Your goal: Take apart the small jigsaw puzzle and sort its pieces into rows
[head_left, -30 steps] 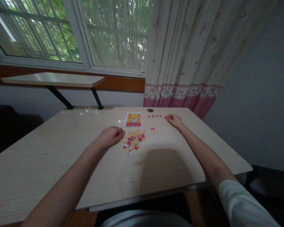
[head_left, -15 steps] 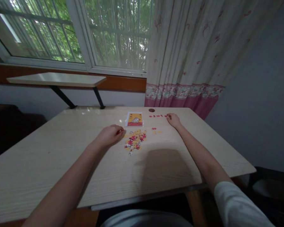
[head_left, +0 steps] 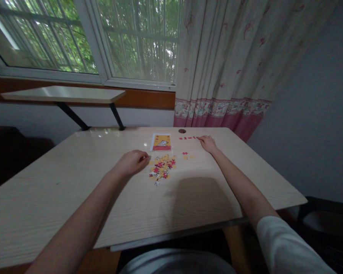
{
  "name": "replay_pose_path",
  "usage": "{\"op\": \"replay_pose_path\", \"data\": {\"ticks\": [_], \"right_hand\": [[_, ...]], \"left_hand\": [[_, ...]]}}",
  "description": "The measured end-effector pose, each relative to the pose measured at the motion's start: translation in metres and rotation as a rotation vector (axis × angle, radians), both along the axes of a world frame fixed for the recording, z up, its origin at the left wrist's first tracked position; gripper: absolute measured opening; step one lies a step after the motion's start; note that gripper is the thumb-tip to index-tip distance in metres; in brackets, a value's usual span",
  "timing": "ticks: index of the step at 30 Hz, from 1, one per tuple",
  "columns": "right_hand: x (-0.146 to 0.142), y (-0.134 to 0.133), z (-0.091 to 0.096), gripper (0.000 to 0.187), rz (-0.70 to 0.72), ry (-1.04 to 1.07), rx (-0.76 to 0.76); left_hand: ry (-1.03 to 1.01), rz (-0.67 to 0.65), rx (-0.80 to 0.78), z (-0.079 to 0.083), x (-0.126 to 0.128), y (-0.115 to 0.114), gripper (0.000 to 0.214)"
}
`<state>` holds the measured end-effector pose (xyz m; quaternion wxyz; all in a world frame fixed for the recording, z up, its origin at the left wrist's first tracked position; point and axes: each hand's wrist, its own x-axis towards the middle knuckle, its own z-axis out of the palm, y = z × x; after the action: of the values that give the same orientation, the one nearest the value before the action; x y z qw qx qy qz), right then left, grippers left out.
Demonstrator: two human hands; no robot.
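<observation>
My right hand (head_left: 208, 144) is at the right end of a row of red puzzle pieces (head_left: 189, 137). Its fingertips press together on a red puzzle piece (head_left: 198, 137) there, mostly covered by them. Left of a loose pile of red, yellow and white puzzle pieces (head_left: 161, 166) rests my left hand (head_left: 135, 160). Its fingers are curled closed, and whatever they hold, if anything, is hidden. Behind the pile lies a picture card (head_left: 161, 142) with a white animal on yellow and red. One red piece (head_left: 185, 153) and a few yellow pieces (head_left: 191, 156) lie apart, right of the pile.
The wooden desk (head_left: 82, 163) has a round cable hole (head_left: 182, 131) near its back edge. A raised shelf (head_left: 65, 93) on dark legs stands at the back left. Behind are a barred window and a patterned curtain (head_left: 217, 76). A dark chair (head_left: 326, 217) is at the right.
My right hand has straightened its fingers somewhat and lies lower over the end of the red row. My left hand stays beside the pile. The view has shifted slightly.
</observation>
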<state>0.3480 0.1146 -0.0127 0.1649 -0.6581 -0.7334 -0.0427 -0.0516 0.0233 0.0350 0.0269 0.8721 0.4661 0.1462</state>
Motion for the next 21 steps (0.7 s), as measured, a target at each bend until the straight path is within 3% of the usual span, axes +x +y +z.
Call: {"op": "replay_pose_path", "data": {"ticks": [11,18,21], "right_hand": [[0.0,0.0,0.0,0.037,-0.005,-0.007,-0.005],[-0.006,-0.007,0.006,0.035,-0.027,0.018,0.08],[-0.018,-0.016,0.011,0.032,0.037,0.018,0.118]], "left_hand": [[0.009,0.0,-0.138,-0.001,-0.004,0.003,0.035],[0.016,-0.03,-0.131,-0.006,-0.004,0.005,0.04],[0.041,-0.045,-0.131,-0.008,-0.004,0.006,0.037]]}}
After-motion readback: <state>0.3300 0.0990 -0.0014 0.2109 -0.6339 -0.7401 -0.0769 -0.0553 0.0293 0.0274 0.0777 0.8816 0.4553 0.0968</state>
